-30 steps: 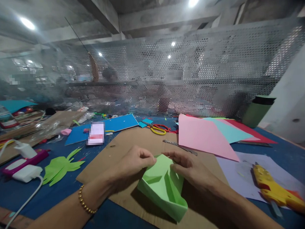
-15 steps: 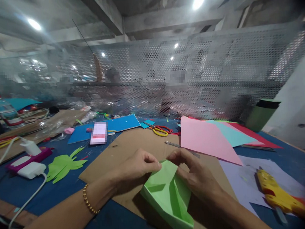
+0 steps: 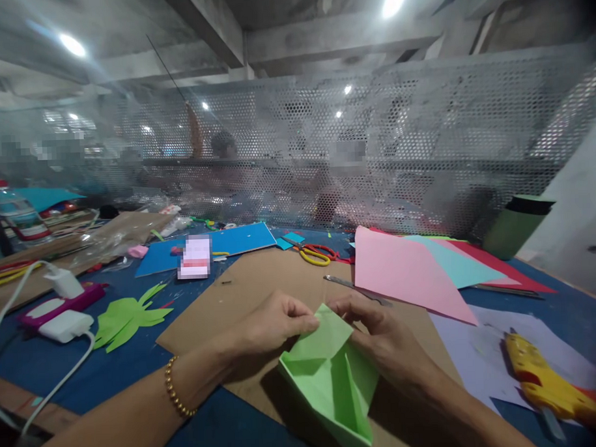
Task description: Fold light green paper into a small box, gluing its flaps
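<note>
Left hand (image 3: 272, 325) and right hand (image 3: 385, 341) are pinching the green folded paper (image 3: 327, 372) at its top corner, fingers closed on it, low over the cardboard sheet (image 3: 261, 283). Best bet: aligning edges before creasing.

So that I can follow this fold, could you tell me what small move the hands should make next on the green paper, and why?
Probably press the raised top flap flat and sharpen its crease. The left hand and right hand both pinch the far corner of the folded green paper, which stands up off the cardboard sheet, not yet flat.
</note>
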Tool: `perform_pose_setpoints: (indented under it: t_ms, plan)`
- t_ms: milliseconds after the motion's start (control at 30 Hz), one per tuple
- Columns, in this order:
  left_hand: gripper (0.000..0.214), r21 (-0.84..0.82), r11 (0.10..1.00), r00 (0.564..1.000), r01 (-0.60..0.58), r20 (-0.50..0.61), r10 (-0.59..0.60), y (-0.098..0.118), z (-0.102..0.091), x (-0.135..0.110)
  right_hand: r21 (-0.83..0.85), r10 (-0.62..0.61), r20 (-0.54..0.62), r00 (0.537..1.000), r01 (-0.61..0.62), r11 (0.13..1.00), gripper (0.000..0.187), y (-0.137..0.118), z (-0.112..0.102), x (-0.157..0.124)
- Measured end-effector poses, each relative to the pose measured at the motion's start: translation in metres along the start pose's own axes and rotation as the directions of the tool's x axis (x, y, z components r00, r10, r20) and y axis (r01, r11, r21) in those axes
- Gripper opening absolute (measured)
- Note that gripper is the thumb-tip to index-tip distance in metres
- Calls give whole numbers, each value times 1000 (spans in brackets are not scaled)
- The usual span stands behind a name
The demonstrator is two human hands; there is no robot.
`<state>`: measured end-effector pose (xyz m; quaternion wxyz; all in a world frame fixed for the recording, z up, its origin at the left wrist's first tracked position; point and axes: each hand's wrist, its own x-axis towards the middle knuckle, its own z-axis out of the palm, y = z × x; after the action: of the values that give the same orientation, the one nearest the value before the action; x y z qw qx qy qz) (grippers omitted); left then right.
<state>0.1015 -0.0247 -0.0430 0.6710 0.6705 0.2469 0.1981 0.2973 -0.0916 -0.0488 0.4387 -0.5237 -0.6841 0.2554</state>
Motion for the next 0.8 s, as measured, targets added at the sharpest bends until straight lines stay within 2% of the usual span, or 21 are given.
perform_pose_setpoints:
  t_ms: [133, 267, 400, 567, 800]
  plan:
    - [36, -6, 1000, 1000, -11, -9, 11, -3, -1, 0, 69, -86, -44, 995, 89, 994, 16, 0, 2, 0]
    - [38, 15, 1000, 1000, -26, 16, 26, -5, -2, 1, 54, -187, -76, 979, 191, 980, 11, 0, 4, 0]
    - [37, -1, 1000, 1000, -20, 22, 20, -3, 0, -1, -26, -213, -97, 972, 212, 977, 7, 1, 5, -2]
    - [35, -17, 1000, 1000, -2, 24, 3, 0, 1, -4, -169, -170, -114, 979, 149, 974, 7, 3, 5, -6]
    - [32, -86, 996, 1000, 20, 9, -19, 1, 0, -3, -337, -286, -146, 947, 224, 914, 17, 11, 3, -5]
